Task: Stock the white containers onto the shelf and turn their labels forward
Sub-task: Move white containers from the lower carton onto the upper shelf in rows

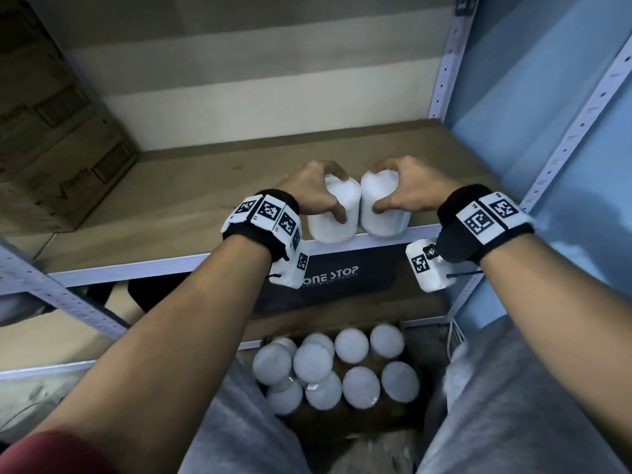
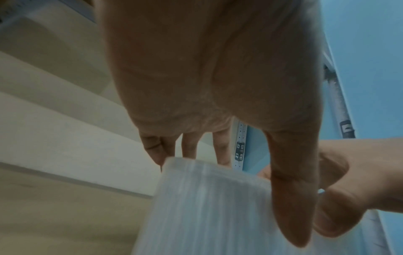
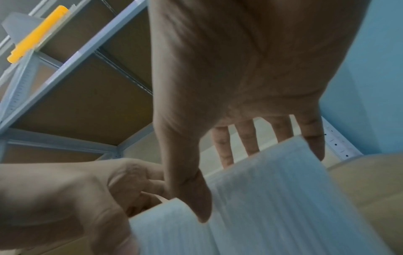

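Your left hand (image 1: 313, 189) and right hand (image 1: 407, 188) each grip 1 white container (image 1: 333, 217) (image 1: 384, 213), touching, at the shelf (image 1: 171, 206) front edge.

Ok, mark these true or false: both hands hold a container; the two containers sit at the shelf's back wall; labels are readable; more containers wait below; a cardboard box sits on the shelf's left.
1. True: left hand and right hand each have a grip on a white container.
2. False: they are at the shelf front edge.
3. False: no label shows.
4. True: spare containers stand in a box below.
5. True: cardboard box.
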Motion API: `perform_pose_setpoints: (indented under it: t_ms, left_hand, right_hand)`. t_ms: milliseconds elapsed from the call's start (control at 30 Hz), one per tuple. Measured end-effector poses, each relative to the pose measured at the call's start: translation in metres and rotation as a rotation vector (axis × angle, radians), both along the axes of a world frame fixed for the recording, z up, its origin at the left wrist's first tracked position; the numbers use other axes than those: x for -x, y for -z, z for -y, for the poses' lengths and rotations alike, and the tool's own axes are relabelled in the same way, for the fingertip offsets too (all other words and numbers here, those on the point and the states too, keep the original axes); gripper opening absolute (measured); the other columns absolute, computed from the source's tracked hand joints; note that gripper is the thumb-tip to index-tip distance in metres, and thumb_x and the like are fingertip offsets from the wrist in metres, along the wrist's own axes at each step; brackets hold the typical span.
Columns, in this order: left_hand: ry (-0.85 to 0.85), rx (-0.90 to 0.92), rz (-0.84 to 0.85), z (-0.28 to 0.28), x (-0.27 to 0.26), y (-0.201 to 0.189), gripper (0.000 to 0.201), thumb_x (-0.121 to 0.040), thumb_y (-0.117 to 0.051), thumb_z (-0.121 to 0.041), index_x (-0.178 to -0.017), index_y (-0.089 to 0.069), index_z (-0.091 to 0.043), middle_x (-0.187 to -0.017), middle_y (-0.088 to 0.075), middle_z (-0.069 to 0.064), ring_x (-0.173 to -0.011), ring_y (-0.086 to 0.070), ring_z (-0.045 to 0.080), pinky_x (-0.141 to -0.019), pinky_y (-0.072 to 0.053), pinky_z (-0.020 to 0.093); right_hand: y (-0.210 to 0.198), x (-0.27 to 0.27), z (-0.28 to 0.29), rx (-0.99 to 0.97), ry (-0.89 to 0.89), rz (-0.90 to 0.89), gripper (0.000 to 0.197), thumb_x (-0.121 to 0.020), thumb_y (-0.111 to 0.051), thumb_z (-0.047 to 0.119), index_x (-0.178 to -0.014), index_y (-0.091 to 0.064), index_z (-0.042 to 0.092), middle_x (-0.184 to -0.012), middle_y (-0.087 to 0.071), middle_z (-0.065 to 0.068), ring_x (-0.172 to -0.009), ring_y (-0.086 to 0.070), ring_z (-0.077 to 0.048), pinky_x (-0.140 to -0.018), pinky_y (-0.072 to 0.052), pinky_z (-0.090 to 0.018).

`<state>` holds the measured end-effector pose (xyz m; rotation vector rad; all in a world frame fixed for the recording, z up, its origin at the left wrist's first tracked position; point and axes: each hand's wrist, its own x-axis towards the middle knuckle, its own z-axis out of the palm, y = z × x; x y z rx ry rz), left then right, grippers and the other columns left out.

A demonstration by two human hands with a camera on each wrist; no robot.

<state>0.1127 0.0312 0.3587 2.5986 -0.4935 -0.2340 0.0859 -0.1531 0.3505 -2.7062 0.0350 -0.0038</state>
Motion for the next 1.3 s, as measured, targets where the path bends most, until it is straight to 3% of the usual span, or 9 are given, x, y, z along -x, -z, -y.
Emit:
perform_pose_setpoints:
  t_ms: [367,533,633,700,800,933,1200,1300]
  left_hand:
    - [0.019,-0.024,-0.034,0.002,-0.021,0.007,0.072,-0.060,-0.083,-0.034,-0.125,-0.051,-0.033,-0.128,-0.055,0.001,-0.113,-0.055,0.024,-0.099,-0.047,0.042]
    - [0.072,-0.051,0.002,-0.006,-0.009,0.009,0.076,-0.068,-0.081,-0.034,-0.135,-0.045,-0.029,-0.147,-0.038,0.000,-0.132,-0.037,0.022,-0.107,-0.039,0.038]
    - [0.077,-0.052,0.103,-0.009,0.004,0.007,0.064,-0.073,-0.076,-0.035,-0.131,-0.051,-0.026,-0.143,-0.041,0.000,-0.134,-0.034,0.022,-0.106,-0.033,0.034]
    - [0.066,-0.052,0.157,-0.011,0.012,0.005,0.052,-0.077,-0.072,-0.033,-0.126,-0.056,-0.023,-0.137,-0.048,0.001,-0.130,-0.039,0.022,-0.103,-0.035,0.032]
    - [0.042,-0.019,0.181,-0.010,0.022,0.004,0.037,-0.083,-0.065,-0.025,-0.120,-0.064,-0.019,-0.128,-0.059,0.003,-0.119,-0.054,0.020,-0.097,-0.042,0.027]
    - [-0.008,0.036,0.214,-0.008,0.028,0.008,0.030,-0.087,-0.055,-0.014,-0.114,-0.068,-0.018,-0.124,-0.064,0.005,-0.116,-0.058,0.019,-0.095,-0.044,0.025]
    - [-0.044,0.076,0.244,0.000,0.017,0.014,0.033,-0.091,-0.047,-0.010,-0.115,-0.067,-0.019,-0.127,-0.062,0.006,-0.120,-0.051,0.022,-0.088,-0.037,0.022]
    - [-0.046,0.094,0.240,0.007,0.006,0.017,0.033,-0.091,-0.046,-0.009,-0.115,-0.068,-0.018,-0.126,-0.062,0.007,-0.121,-0.051,0.022,-0.093,-0.040,0.024]
  right_hand:
    - [0.013,-0.022,0.006,-0.057,0.021,-0.055,0.066,-0.066,-0.078,0.033,-0.127,-0.053,0.029,-0.127,-0.056,-0.004,-0.114,-0.053,-0.028,-0.098,-0.047,-0.040]
    - [0.011,-0.010,0.008,0.054,-0.006,-0.022,0.069,-0.071,-0.077,0.042,-0.133,-0.050,0.029,-0.142,-0.043,-0.001,-0.134,-0.036,-0.032,-0.114,-0.028,-0.045]
    - [0.007,0.000,0.007,0.085,0.021,0.007,0.057,-0.073,-0.074,0.043,-0.125,-0.055,0.032,-0.148,-0.036,-0.004,-0.142,-0.024,-0.035,-0.118,-0.017,-0.051]
    - [0.002,0.008,0.005,0.061,0.022,0.043,0.044,-0.077,-0.072,0.036,-0.118,-0.061,0.026,-0.142,-0.044,-0.009,-0.136,-0.036,-0.031,-0.117,-0.024,-0.045]
    - [-0.003,0.020,0.002,0.029,0.013,0.089,0.031,-0.083,-0.068,0.022,-0.113,-0.067,0.016,-0.123,-0.061,-0.007,-0.113,-0.055,-0.021,-0.100,-0.041,-0.030]
    - [-0.001,0.028,-0.003,0.041,0.027,0.123,0.030,-0.088,-0.060,0.012,-0.116,-0.067,0.014,-0.125,-0.063,-0.008,-0.117,-0.056,-0.024,-0.098,-0.043,-0.029]
    - [0.000,0.022,-0.003,0.056,0.053,0.166,0.028,-0.089,-0.061,0.014,-0.116,-0.068,0.015,-0.122,-0.066,-0.006,-0.117,-0.056,-0.024,-0.099,-0.043,-0.032]
    - [0.002,0.013,0.000,0.065,0.073,0.186,0.029,-0.089,-0.061,0.015,-0.118,-0.067,0.014,-0.123,-0.066,-0.006,-0.118,-0.056,-0.024,-0.102,-0.043,-0.033]
